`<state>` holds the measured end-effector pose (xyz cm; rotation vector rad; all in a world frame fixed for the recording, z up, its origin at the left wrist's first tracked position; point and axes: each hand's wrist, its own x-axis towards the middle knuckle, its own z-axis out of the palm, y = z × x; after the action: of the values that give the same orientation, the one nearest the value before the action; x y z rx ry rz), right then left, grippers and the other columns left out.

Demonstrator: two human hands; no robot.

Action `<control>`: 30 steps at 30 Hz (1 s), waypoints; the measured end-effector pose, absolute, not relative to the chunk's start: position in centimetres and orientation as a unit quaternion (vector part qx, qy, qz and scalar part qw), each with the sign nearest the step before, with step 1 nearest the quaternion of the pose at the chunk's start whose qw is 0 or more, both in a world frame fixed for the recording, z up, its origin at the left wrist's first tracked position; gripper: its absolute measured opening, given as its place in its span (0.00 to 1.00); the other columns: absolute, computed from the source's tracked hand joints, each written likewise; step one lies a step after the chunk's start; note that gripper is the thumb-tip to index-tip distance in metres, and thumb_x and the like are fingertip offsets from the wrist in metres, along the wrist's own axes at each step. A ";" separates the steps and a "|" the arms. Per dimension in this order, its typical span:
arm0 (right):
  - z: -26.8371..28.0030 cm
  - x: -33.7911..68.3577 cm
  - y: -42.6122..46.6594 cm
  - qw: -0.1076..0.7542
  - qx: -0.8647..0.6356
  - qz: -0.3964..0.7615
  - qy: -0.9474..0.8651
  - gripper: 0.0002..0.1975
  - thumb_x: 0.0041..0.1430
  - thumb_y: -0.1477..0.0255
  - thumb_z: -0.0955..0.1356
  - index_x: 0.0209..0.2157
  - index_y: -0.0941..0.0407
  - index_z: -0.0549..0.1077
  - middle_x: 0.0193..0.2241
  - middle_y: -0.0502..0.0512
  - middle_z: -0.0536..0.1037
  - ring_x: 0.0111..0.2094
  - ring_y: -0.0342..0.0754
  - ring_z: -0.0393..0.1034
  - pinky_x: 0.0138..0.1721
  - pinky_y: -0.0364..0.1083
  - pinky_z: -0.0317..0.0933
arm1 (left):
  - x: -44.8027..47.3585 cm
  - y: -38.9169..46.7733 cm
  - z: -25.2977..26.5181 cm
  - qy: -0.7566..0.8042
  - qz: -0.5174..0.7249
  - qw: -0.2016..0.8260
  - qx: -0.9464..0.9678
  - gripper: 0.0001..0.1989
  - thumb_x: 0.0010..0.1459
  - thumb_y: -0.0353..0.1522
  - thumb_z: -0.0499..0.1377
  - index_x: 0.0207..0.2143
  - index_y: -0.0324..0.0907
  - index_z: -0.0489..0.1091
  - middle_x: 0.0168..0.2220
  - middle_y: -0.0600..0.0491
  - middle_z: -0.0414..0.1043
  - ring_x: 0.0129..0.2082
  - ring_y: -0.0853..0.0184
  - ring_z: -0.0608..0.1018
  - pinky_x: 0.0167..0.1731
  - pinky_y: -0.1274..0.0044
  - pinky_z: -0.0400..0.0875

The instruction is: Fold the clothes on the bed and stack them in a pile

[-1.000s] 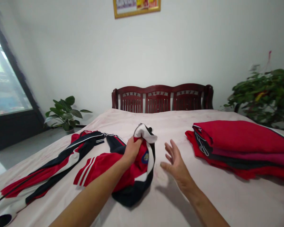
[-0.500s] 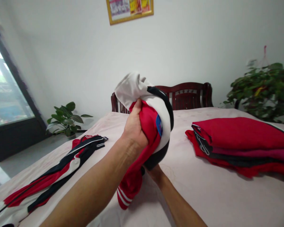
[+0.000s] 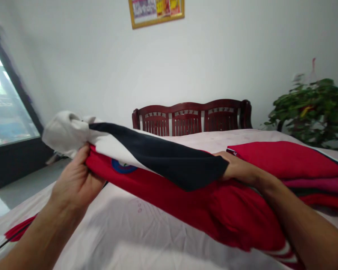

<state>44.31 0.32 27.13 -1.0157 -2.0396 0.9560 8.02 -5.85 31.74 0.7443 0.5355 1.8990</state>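
A red, white and dark navy jacket (image 3: pixel 169 202) with a round blue badge is stretched above the bed between my two hands. My left hand (image 3: pixel 76 182) is closed on it at the left, thumb on top, just below a bunched white part. At the other end my right hand (image 3: pixel 235 167) grips the navy panel, with its fingertips hidden behind the cloth. Red fabric with white stripes at its edge hangs below my right forearm. The badge faces me near my left hand.
Folded red and magenta clothes (image 3: pixel 284 159) are stacked on the right of the bed (image 3: pixel 124 232). Another red and white garment (image 3: pixel 17 232) lies at the lower left, partly behind my left arm. A dark wooden headboard (image 3: pixel 186 120) and a leafy plant (image 3: pixel 318 108) stand beyond.
The jacket was bunched and curled upright between my hands; now it is pulled out sideways. My left hand has moved left, and my right hand has come up and to the right.
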 end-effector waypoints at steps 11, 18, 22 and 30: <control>15.1 47.1 2.1 0.052 -0.571 0.214 -0.791 0.38 0.45 0.71 0.67 0.61 0.59 0.67 0.58 0.65 0.72 0.54 0.57 0.71 0.54 0.50 0.63 | -4.3 -4.7 9.7 0.648 0.602 0.407 0.227 0.12 0.52 0.30 0.62 0.41 0.46 0.71 0.44 0.49 0.78 0.48 0.57 0.80 0.46 0.70 0.78; 10.9 45.5 0.7 0.005 -0.644 0.053 -0.763 0.27 0.54 0.71 0.65 0.56 0.58 0.71 0.53 0.70 0.75 0.53 0.63 0.71 0.49 0.57 0.62 | -5.9 0.8 9.5 0.598 0.342 0.133 0.712 0.27 0.49 0.38 0.60 0.53 0.43 0.71 0.58 0.45 0.71 0.61 0.52 0.69 0.64 0.59 0.57; 11.2 45.2 0.6 0.013 -0.665 0.018 -0.746 0.14 0.60 0.67 0.62 0.40 0.54 0.77 0.40 0.62 0.81 0.44 0.59 0.76 0.39 0.51 0.61 | -5.8 4.0 8.4 0.610 0.223 0.100 0.754 0.31 0.49 0.40 0.59 0.57 0.41 0.68 0.58 0.43 0.71 0.59 0.52 0.71 0.61 0.63 0.61; 12.8 46.1 -2.9 0.149 -0.711 -0.006 -0.688 0.17 0.66 0.61 0.56 0.43 0.49 0.72 0.35 0.55 0.81 0.38 0.54 0.77 0.33 0.47 0.57 | -6.8 3.2 8.7 0.670 0.188 0.140 0.704 0.25 0.48 0.35 0.55 0.50 0.40 0.69 0.40 0.50 0.77 0.40 0.60 0.78 0.42 0.72 0.69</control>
<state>46.11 -2.91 12.82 -2.0422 -1.9762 -0.0180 -6.76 3.22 8.72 2.0346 1.9367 0.5446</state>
